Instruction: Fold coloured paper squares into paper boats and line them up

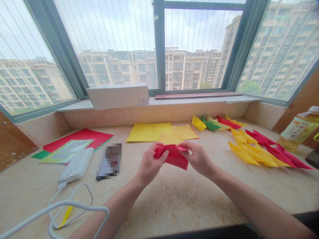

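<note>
Between my two hands a partly folded red sheet of paper (176,158) is held up above the counter. My left hand (155,160) pinches its left side, the thumb lying across the front. At the upper right corner, my right hand (195,156) grips a folded-over edge between thumb and fingers. Just behind the hands lie yellow paper sheets (147,131) and paler orange-yellow sheets (186,131). Off to the right sit folded yellow paper pieces (251,152) and folded red ones (294,157).
Small paper boats (210,123) line the back right, near a bottle (300,127). At left are red sheets (79,137), a white power bank (76,164) with a cable (82,205), and a blurred-out item (109,162). A white box (118,96) stands on the sill.
</note>
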`<state>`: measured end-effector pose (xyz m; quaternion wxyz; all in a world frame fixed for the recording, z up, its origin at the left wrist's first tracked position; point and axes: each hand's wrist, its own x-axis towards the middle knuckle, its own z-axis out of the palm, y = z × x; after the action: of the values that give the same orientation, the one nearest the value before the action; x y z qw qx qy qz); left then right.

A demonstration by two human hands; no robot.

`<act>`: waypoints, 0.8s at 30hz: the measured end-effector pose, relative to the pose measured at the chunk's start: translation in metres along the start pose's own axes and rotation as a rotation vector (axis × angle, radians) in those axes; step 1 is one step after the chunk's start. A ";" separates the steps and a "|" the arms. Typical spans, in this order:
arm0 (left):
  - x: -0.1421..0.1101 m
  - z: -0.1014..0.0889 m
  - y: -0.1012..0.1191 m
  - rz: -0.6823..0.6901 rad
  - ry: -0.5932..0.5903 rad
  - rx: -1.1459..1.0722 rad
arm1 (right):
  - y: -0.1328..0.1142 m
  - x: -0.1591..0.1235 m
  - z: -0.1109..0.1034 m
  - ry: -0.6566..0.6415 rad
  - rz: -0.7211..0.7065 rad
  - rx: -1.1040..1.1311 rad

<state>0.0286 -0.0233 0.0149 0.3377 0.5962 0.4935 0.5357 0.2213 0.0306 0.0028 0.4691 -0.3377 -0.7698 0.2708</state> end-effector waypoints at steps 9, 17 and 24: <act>-0.005 0.003 0.007 -0.036 -0.131 -0.050 | 0.004 0.000 0.002 0.077 0.086 0.097; 0.000 -0.005 0.009 -0.070 -0.227 -0.234 | 0.001 0.001 -0.004 -0.004 0.107 0.184; 0.000 -0.008 0.013 -0.211 -0.452 -0.141 | -0.001 -0.005 0.003 -0.195 0.096 0.168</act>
<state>0.0242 -0.0280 0.0286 0.5342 0.6209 0.4264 0.3840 0.2202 0.0260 -0.0008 0.4052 -0.3056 -0.7693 0.3880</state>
